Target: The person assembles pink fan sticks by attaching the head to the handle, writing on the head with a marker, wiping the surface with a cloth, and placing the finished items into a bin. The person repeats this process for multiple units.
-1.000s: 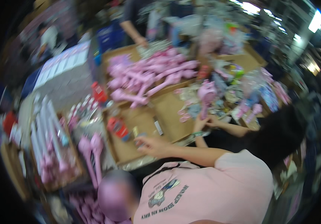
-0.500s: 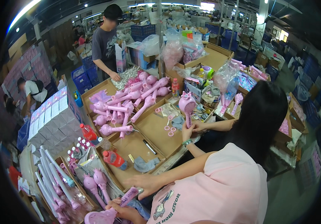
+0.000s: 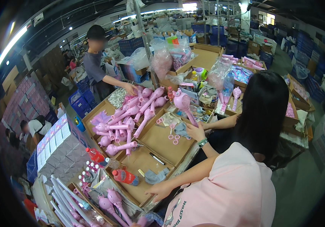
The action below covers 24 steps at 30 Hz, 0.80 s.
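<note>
My right hand reaches over the front rim of a cardboard tray, fingers stretched and nothing in them. Only a sliver of my left hand shows at the lower edge. Beside it is the handle of a pink toy wand, its head out of view; the fingers around it are mostly cut off. Just left of there, pink wands with round heads lie on a grey cloth. A blue-grey rag, a black marker and a red-labelled bottle lie in the tray beyond my right hand.
A heap of pink wands fills the far tray, where a standing person reaches in. At my right a dark-haired co-worker holds another wand. White tubes and stacked boxes stand at left.
My right hand has left the wand's handle and moved over the tray rim. My left hand and the wand have sunk almost out of view. The view has shifted; the co-worker's wand now tilts.
</note>
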{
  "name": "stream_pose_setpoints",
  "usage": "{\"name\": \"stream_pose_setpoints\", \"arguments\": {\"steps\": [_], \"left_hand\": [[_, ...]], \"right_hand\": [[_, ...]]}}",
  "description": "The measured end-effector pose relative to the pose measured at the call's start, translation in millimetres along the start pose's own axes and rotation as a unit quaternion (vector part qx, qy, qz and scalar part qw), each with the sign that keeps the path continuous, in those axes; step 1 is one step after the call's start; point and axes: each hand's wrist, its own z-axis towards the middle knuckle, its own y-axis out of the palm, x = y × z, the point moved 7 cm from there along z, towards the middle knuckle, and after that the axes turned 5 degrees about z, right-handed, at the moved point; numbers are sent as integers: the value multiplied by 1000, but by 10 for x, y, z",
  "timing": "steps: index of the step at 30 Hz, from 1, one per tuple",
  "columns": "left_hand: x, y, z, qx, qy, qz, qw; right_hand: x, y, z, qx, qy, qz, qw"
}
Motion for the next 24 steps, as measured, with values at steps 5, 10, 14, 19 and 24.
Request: {"name": "stream_pose_setpoints", "arguments": {"steps": [5, 10, 14, 19, 24], "left_hand": [[-446, 2220, -168, -209, 92, 21, 973], [-239, 4829, -459, -338, 265, -99, 898], [26, 5669, -527, -386, 283, -156, 864], [305, 5947, -485, -404, 213, -196, 868], [406, 5640, -538, -400, 214, -188, 871]], "right_hand": [[265, -92, -48, -16, 48, 22, 998], [217, -17, -28, -5, 25, 44, 999], [97, -17, -8, 6, -1, 52, 999], [-7, 89, 14, -17, -14, 36, 999], [-158, 128, 72, -36, -69, 0, 997]]}}
